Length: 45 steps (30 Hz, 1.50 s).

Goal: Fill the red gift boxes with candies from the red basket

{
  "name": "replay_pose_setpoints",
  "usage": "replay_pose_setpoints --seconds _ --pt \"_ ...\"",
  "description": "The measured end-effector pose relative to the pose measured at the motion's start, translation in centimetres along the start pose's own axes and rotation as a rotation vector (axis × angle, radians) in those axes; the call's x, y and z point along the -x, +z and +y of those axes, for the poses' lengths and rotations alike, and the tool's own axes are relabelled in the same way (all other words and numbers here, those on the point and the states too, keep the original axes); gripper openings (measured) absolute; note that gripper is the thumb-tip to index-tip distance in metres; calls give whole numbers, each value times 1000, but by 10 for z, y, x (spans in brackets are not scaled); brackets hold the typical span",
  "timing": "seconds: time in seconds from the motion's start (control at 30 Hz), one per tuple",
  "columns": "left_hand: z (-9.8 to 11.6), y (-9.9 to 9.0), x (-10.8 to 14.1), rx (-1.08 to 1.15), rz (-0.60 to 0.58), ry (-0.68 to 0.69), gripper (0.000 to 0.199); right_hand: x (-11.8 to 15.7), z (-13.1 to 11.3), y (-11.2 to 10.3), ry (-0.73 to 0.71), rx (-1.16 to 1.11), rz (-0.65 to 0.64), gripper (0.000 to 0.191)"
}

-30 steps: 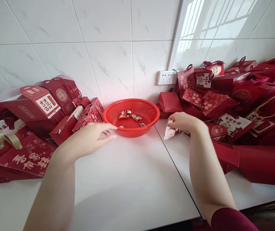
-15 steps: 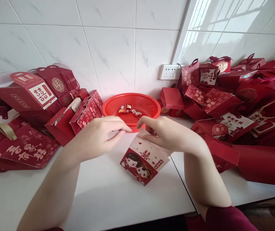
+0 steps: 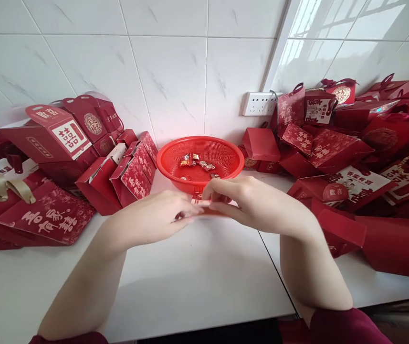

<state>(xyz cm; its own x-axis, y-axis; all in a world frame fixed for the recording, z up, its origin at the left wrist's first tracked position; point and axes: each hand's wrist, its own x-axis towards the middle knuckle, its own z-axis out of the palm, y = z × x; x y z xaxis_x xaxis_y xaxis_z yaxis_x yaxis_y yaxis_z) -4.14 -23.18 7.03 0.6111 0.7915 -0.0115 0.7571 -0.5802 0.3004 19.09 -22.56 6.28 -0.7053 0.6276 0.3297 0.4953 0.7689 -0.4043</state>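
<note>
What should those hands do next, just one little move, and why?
Probably tilt the small paper piece up with the right hand, the left hand steadying its edge: both hands' fingers meet at it, mostly hiding it, just in front of the red basket.

— "What lines the back?"
— "A white tiled wall (image 3: 170,62), grey-veined, bar-like reflections gleaming at right."
— "And against it?"
— "A white socket panel (image 3: 259,104), a grey cable (image 3: 276,101) at its right end, below a slanting pale strip (image 3: 280,45)."
</note>
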Motion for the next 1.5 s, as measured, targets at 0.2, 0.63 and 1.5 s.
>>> replay_pose_setpoints --seconds 0.2,0.63,1.5 --pt "-2 -2 -9 1 1 26 33 3 4 -4 74 69 -48 11" --pt "-4 8 -18 -51 114 72 39 -17 52 11 236 266 92 27" --pt "6 2 -9 -7 -32 70 23 -14 29 3 9 -90 -39 25"
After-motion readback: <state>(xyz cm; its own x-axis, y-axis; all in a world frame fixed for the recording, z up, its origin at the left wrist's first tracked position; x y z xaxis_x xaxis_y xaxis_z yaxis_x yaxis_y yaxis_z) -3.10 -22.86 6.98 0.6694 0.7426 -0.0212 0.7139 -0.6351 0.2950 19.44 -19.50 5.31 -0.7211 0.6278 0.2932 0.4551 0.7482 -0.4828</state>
